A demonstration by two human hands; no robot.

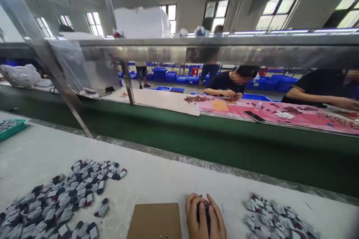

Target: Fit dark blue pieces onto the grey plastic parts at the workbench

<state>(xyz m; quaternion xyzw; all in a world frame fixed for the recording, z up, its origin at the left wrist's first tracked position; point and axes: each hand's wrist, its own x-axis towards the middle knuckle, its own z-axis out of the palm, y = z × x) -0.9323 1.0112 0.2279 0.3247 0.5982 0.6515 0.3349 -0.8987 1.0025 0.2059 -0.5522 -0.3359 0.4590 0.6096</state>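
Note:
My left hand (pixel 192 216) and my right hand (pixel 218 219) are close together at the bottom edge, just right of a brown cardboard piece (pixel 157 220). Between them they hold a small dark navy piece (pixel 206 216), its kind hidden by the fingers. Both hands are closed around it, thumbs on the near side. A large pile of small grey, navy and dark red pieces (pixel 64 198) lies on the white table to the left. A smaller pile of similar pieces (pixel 276 218) lies to the right.
A teal tray (pixel 12 129) of pieces stands at the far left. A green belt (pixel 179 138) runs beyond my table (pixel 157 175). A metal post (pixel 67 97) slants up at left. Across the belt, two people (pixel 224 84) work at a pink-covered bench (pixel 241 110); a phone (pixel 254 116) lies there.

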